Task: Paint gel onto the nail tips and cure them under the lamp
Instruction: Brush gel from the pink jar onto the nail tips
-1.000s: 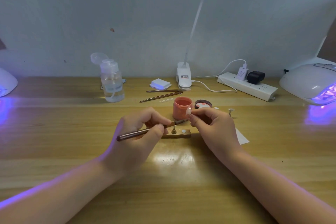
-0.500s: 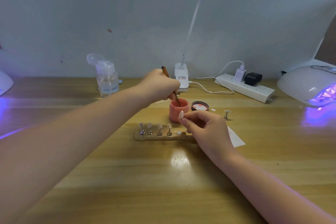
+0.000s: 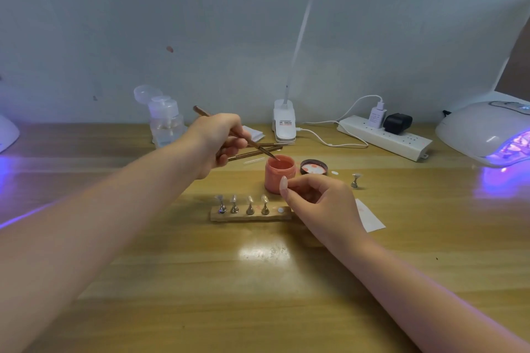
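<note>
My left hand (image 3: 222,140) grips a brown brush (image 3: 259,148) whose tip dips into the open coral gel jar (image 3: 277,176). My right hand (image 3: 318,198) pinches a pale nail tip (image 3: 283,183) on its stand, just in front of the jar. A wooden holder (image 3: 249,215) in front of the jar carries several metal stands with nail tips. One more stand (image 3: 356,180) with a tip sits alone to the right. The jar's lid (image 3: 314,167) lies beside the jar. A white curing lamp (image 3: 487,132) glows violet at the far right.
A clear pump bottle (image 3: 165,123), a clip desk lamp (image 3: 284,123), a power strip (image 3: 384,137) with plugs and two spare brushes (image 3: 258,152) stand along the back. A white paper slip (image 3: 370,216) lies by my right wrist. Another glowing lamp (image 3: 7,135) sits at the far left.
My left hand went from painting the tip near the holder up to the jar, and the brush now leans more to the left, its tip in the gel. My right hand stayed nearly still.
</note>
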Available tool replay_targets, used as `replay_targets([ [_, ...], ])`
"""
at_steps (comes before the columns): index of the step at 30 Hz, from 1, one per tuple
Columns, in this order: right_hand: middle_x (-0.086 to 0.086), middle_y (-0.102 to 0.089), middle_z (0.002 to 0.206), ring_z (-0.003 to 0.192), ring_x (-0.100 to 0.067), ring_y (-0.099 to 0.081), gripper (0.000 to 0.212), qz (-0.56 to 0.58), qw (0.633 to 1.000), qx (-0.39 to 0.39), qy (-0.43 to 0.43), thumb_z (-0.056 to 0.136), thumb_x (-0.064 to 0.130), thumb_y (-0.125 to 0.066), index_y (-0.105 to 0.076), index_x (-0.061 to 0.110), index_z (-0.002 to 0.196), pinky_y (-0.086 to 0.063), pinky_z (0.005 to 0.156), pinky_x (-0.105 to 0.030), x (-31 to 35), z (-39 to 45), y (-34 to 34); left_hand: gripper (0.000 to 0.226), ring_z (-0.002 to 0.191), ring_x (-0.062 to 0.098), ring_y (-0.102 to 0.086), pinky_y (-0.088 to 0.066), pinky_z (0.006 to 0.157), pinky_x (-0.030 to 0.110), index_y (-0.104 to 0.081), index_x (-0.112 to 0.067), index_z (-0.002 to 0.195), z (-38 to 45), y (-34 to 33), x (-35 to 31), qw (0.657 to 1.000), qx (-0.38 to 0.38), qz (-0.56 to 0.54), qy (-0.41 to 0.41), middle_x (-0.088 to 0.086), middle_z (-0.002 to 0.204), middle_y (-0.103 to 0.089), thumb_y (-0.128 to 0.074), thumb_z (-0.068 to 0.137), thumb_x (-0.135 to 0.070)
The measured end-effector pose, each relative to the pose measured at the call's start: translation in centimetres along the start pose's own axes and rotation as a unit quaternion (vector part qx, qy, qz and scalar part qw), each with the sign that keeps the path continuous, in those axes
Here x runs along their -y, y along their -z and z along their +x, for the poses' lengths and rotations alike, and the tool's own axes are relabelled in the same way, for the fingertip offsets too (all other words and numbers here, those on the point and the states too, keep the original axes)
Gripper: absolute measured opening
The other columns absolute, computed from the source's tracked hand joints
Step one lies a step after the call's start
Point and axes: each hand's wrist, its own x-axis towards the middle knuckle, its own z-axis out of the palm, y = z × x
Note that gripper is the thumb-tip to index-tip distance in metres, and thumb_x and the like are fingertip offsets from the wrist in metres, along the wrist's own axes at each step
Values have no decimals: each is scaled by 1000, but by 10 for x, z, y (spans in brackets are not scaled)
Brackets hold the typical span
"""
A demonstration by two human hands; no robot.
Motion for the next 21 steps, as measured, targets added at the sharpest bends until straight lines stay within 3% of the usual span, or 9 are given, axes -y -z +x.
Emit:
replay_targets([
  [7, 10, -68, 66, 62, 0, -59, 3, 1, 1000, -5, -4, 83, 19, -74, -75, 17, 85, -46, 61, -18, 2, -1, 1, 19, 53, 11, -49, -37, 55, 22, -68, -8, 83, -22, 25, 24, 997, -10, -81, 14, -2, 52, -59, -51, 89, -12],
  [11, 9, -68, 67, 63, -1, -59, 3, -12, 1000, -7, -7, 82, 16, -74, -75, 19, 82, -46, 60, -17, 3, -1, 2, 19, 64, 13, -59, -48, 60, 20, -70, -8, 90, -41, 26, 40, 987, 3, -112, -116, 2, 65, -69, -52, 94, -11],
  [15, 13, -69, 74, 71, 0, -63, 8, -31, 1000, -3, -5, 83, 16, -74, -76, 22, 87, -47, 64, -12, 3, -1, 3, 18, 82, 15, -70, -55, 68, 23, -72, -22, 96, -69, 21, 67, 950, 8, 6, -312, 1, 86, -75, -57, 90, -15],
  [18, 13, -70, 77, 72, 1, -63, 8, -39, 999, -8, -2, 83, 18, -73, -77, 19, 90, -46, 64, -11, 3, 0, 3, 23, 88, 17, -69, -55, 70, 27, -71, -30, 102, -84, 16, 76, 924, 30, 86, -372, -4, 93, -74, -57, 83, -34],
  [21, 13, -71, 75, 71, -1, -63, 7, -38, 999, -11, 1, 84, 20, -73, -77, 20, 90, -46, 64, -12, 4, -1, 3, 24, 89, 11, -67, -53, 74, 22, -70, -26, 105, -87, 13, 76, 900, 24, 147, -411, -10, 92, -73, -58, 86, -30],
])
